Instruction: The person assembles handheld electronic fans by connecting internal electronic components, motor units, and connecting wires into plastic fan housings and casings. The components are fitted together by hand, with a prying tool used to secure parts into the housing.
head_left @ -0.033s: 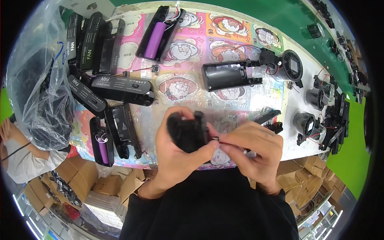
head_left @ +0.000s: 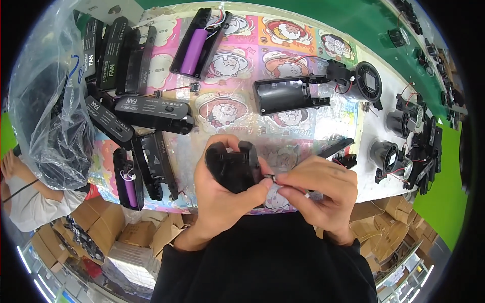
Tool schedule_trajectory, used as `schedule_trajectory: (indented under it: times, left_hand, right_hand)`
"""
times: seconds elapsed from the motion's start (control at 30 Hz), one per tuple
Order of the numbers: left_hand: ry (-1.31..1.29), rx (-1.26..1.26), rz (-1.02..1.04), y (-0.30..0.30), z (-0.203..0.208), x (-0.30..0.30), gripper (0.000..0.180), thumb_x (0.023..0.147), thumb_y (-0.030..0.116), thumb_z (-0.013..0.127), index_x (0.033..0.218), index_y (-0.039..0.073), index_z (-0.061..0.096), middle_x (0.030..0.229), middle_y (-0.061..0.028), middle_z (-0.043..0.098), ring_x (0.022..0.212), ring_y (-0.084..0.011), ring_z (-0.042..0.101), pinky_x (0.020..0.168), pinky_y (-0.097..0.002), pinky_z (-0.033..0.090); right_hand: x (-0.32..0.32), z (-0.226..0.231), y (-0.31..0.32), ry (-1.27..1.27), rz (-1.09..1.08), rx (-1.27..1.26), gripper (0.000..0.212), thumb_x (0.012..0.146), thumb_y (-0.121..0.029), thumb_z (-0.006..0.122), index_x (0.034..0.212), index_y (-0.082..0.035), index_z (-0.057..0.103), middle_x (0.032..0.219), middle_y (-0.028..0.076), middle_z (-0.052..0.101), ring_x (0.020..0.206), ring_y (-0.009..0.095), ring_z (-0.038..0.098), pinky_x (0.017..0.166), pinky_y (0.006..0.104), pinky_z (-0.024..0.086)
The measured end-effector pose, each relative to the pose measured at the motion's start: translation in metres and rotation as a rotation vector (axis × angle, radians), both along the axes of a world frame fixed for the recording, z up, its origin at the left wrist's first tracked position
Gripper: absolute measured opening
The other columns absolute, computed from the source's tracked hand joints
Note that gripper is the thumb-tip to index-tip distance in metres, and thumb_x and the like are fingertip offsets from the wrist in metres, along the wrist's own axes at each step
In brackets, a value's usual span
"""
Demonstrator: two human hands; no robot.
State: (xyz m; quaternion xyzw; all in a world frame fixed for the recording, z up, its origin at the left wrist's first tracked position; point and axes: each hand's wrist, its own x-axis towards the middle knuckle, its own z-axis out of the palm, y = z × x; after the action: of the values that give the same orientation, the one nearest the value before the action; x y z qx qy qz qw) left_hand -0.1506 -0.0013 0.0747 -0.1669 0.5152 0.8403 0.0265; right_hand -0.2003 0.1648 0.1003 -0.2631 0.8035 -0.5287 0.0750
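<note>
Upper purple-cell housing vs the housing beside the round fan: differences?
The purple-cell housing holds a purple cell; the fan-side housing shows none. The purple-cell housing runs steeply up the view; the fan-side housing lies nearly crosswise. Both are black, elongated and open-faced.

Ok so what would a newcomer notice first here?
Probably the left hand at the centre, gripping a black shell, with the right hand close beside it. Next, the bright purple cylinder in the open case beyond them, and the big clear bag at far left.
</note>
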Motion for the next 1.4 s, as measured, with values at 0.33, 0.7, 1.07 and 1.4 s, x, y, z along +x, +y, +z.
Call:
schedule_trajectory:
  times: [0.33,0.7,1.07,1.4]
  left_hand:
    - [-0.038,0.150,-0.351,0.006,0.006,-0.002,0.059,0.069,-0.003,0.071,0.118,0.003,0.038,0.093,-0.0080,0.058,0.086,-0.0133,0.059,0.078,-0.0277,0.048]
    - [-0.079,0.005,-0.291,0.025,0.017,0.003,0.103,0.076,0.077,0.039,0.134,-0.006,0.025,0.120,-0.0208,0.047,0.113,-0.0264,0.049,0.098,-0.0378,0.037]
    - [-0.141,-0.003,-0.329,0.021,0.019,0.002,0.111,0.072,0.083,0.033,0.141,0.000,0.011,0.135,-0.0203,0.031,0.124,-0.0294,0.037,0.101,-0.0417,0.032]
    - [-0.073,-0.025,-0.302,0.025,0.016,0.003,0.098,0.082,0.068,0.041,0.140,-0.004,0.010,0.136,-0.0208,0.030,0.125,-0.0281,0.038,0.102,-0.0401,0.032]
  right_hand:
    - [-0.012,0.008,0.028,0.379,0.122,-0.021,0.028,0.050,-0.005,0.066,0.078,-0.006,0.072,0.082,0.004,0.065,0.064,0.019,0.057,0.053,0.0260,0.048]
    - [-0.004,0.002,0.017,0.619,-0.003,0.228,0.030,0.050,-0.012,0.076,0.079,-0.012,0.073,0.080,-0.003,0.061,0.067,0.017,0.046,0.055,0.0248,0.038]
    - [-0.009,-0.008,0.010,0.677,-0.035,0.221,0.043,0.038,-0.012,0.068,0.080,-0.009,0.072,0.080,-0.001,0.055,0.066,0.018,0.046,0.051,0.0263,0.037]
    - [-0.009,-0.006,0.006,0.617,-0.056,0.249,0.044,0.039,-0.011,0.067,0.083,-0.009,0.071,0.083,0.000,0.055,0.068,0.019,0.048,0.053,0.0265,0.038]
